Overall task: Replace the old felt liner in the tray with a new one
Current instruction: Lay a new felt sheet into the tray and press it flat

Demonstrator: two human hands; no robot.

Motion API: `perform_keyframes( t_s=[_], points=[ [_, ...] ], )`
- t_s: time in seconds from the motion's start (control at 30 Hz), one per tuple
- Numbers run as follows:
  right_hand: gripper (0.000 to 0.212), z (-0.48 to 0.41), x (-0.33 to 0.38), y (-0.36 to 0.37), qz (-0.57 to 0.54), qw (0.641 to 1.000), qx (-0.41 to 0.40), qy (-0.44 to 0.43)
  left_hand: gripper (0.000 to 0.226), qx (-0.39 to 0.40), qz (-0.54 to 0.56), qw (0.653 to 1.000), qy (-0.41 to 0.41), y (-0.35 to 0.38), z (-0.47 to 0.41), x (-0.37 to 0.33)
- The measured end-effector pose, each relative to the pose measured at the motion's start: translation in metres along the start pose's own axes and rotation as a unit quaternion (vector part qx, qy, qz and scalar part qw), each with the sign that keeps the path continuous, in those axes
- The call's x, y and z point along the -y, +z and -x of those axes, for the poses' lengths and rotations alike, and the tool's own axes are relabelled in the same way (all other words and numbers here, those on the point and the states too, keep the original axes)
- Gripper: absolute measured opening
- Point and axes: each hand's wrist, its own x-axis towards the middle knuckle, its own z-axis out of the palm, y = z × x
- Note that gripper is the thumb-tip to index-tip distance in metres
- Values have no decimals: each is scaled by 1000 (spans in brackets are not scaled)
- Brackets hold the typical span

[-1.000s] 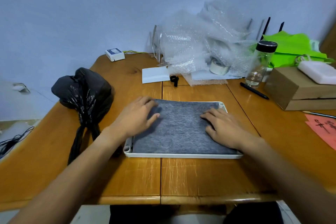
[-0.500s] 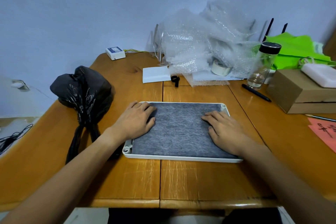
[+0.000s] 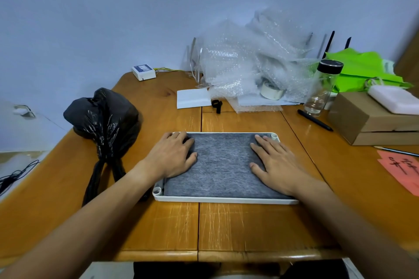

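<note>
A white rectangular tray (image 3: 226, 200) lies in the middle of the wooden table. A grey felt liner (image 3: 222, 165) lies flat inside it and covers its floor. My left hand (image 3: 173, 156) rests palm down on the liner's left side, fingers spread toward the far left corner. Flat on the liner's right side lies my right hand (image 3: 277, 162), its fingers pointing at the far right corner. Neither hand grips anything.
A tied black plastic bag (image 3: 104, 120) sits left of the tray. Behind the tray are a white pad (image 3: 192, 98), bubble wrap (image 3: 249, 63), a tape roll (image 3: 272, 92) and a glass bottle (image 3: 322, 88). A pen (image 3: 315, 120), cardboard boxes (image 3: 371, 124) and pink paper (image 3: 401, 170) lie to the right.
Both hands have slid outward and toward the far corners of the liner, flattening from slightly curled fingers to flat palms. The liner now lies level inside the tray.
</note>
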Motion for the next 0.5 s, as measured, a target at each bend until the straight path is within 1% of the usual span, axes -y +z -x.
perform_keyframes(
  t_s=[0.1, 0.23, 0.3, 0.4, 0.5],
  points=[
    [85, -1, -1, -2, 9, 1000, 20, 13, 67, 0, 10, 1000, 8, 0, 2, 2],
    [95, -4, -2, -5, 13, 999, 24, 23, 75, 15, 17, 1000, 16, 1, 6, 3],
    [89, -8, -3, -5, 19, 999, 10, 25, 82, 35, 19, 999, 12, -2, 5, 3],
    [76, -14, -4, -5, 62, 998, -15, 13, 92, 69, 17, 997, 15, -6, 8, 3],
    [78, -17, -5, -5, 83, 996, -17, 7, 105, 115, 46, 992, 17, -12, 17, 6]
  ],
)
